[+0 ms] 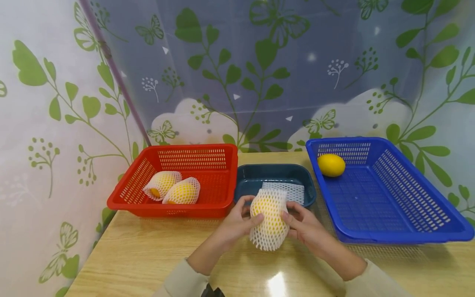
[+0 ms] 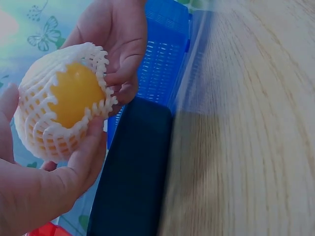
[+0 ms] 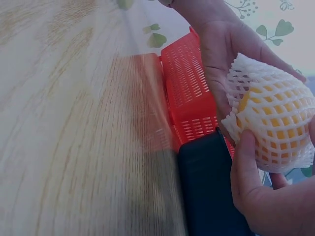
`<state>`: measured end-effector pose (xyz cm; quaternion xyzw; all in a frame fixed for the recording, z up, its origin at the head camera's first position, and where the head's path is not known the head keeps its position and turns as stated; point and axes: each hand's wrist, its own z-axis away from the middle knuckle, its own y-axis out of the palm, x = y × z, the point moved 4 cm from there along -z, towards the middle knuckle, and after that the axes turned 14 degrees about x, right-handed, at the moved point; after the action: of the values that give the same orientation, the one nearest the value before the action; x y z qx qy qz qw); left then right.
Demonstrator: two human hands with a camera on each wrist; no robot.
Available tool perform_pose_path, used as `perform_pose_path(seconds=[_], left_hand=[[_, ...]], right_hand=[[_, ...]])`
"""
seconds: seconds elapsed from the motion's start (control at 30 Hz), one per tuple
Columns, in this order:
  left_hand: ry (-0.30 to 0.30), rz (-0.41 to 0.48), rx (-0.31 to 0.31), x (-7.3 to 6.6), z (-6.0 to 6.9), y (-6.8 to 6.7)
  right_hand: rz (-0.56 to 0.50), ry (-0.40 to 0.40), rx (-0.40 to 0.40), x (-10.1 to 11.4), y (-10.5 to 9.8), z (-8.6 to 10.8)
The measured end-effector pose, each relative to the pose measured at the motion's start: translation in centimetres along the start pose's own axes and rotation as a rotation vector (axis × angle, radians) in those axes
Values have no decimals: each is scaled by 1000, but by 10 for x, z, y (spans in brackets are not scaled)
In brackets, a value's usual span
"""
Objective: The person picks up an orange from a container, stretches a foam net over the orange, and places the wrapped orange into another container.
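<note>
A yellow oval fruit (image 1: 268, 214) in a white foam net sleeve (image 1: 268, 243) is held between both hands above the front of the table. My left hand (image 1: 239, 225) grips its left side, thumb on the near face. On the opposite side, my right hand (image 1: 309, 231) holds it with thumb and fingers. One end of the fruit (image 2: 76, 93) shows bare through the sleeve's opening in the left wrist view. Behind the hands sits a dark teal tray (image 1: 274, 168), with flat white foam netting (image 1: 291, 192) lying in it.
To the left stands a red basket (image 1: 170, 211) holding two netted yellow fruits (image 1: 182, 192). A blue basket (image 1: 400, 235) is on the right, with one bare yellow fruit (image 1: 331, 165) at its far left corner. A patterned curtain (image 1: 222, 82) hangs behind the wooden table (image 1: 148, 247).
</note>
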<state>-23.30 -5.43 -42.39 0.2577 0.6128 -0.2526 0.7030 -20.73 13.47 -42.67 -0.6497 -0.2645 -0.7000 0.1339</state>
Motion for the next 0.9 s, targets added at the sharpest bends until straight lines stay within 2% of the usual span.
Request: perform_pose_path(seconds=[0.13,0.57,0.67,0.8,0.9], left_hand=[[-8,-21,15,-3,-1,2],[-12,-74,-69,-23,1,0],[-5,-115,-100,-31,3,-4],[16,-112,-108,-42,8,-14],[42,-97,-92,-51,14,-23]], right_hand=[[13,1,-10,0,1,-2],[81,7,-59,15,14,-17],[85,-21,-50,20,19,-22],[101,-35,-48,29,25,-32],[81,-25,-99,37,29,-39]])
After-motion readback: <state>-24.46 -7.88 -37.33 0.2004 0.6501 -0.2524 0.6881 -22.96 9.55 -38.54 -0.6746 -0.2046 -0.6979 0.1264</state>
